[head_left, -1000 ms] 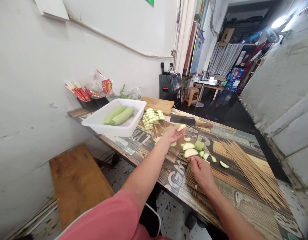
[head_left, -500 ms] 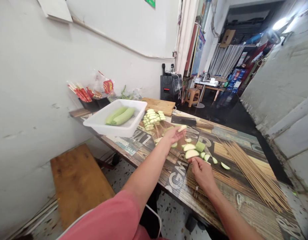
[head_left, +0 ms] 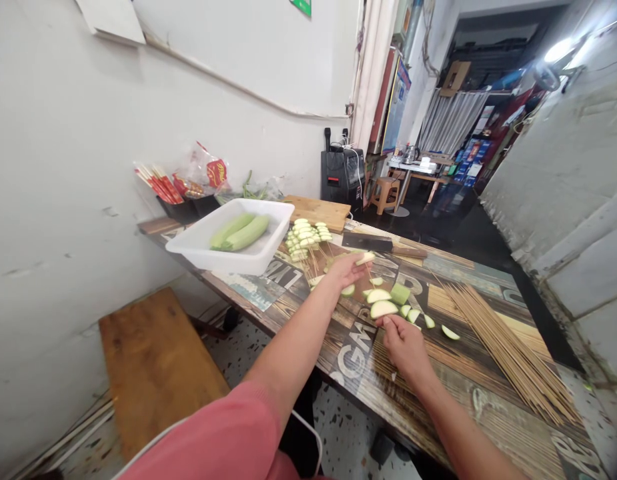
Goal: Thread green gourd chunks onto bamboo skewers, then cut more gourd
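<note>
My left hand (head_left: 347,271) reaches across the table and pinches a pale zucchini slice (head_left: 365,258) by its fingertips. My right hand (head_left: 404,344) rests on the tabletop with fingers curled around a thin bamboo skewer, its thumb beside a large zucchini slice (head_left: 383,309). More cut slices (head_left: 412,313) lie scattered between the hands. Finished skewers of zucchini slices (head_left: 305,239) lie in a pile beyond the left hand.
A white tray (head_left: 198,247) holds two whole zucchini (head_left: 239,231). A cleaver (head_left: 368,241) and a wooden cutting board (head_left: 318,210) lie at the far side. A big heap of bare bamboo skewers (head_left: 503,343) lies right. A wooden bench (head_left: 153,363) stands left.
Little has changed: the view shifted slightly and both hands stayed in place, the left still holding its slice.
</note>
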Motion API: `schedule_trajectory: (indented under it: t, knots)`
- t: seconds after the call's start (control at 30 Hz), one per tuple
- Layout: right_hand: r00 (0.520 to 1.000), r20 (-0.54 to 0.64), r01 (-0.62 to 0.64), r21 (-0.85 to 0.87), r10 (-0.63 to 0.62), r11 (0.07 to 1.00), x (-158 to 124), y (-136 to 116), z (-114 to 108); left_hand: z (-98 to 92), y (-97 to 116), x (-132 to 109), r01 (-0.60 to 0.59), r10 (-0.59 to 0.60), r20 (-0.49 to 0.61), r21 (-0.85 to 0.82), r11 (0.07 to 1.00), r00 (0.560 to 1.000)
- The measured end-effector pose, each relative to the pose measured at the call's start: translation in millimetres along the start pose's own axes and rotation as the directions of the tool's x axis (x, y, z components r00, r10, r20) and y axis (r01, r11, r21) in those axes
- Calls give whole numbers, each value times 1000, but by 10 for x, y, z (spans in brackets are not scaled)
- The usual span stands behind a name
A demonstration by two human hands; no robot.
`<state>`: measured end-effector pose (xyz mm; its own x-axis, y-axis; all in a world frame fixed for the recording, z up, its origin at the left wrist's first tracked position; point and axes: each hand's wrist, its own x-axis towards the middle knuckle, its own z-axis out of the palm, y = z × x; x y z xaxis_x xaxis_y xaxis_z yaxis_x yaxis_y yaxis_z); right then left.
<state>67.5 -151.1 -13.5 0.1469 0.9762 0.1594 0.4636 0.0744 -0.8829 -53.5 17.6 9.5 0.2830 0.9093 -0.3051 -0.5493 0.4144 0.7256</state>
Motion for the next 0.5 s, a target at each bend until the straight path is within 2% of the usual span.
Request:
schedule_trajectory:
  t: [0.17,0.27,0.4,0.5]
  knots:
    - [1000,0,-29,44,29,999,-2,31,31,0,-47,-5,-74,72,20,146,986,997]
    - [1000,-16,-24,41,25,999,-9,28,59,26,-69,-16,-94,98,-11,183,979,995]
    - [1000,-29,-7,19,7,1000,-17,14,93,62,-88,-15,-43,52,-67,127,991,996]
    - [999,-44,3,2,-3,1000,-15,16,110,84,-100,-13,25,-24,-40,36,999,999]
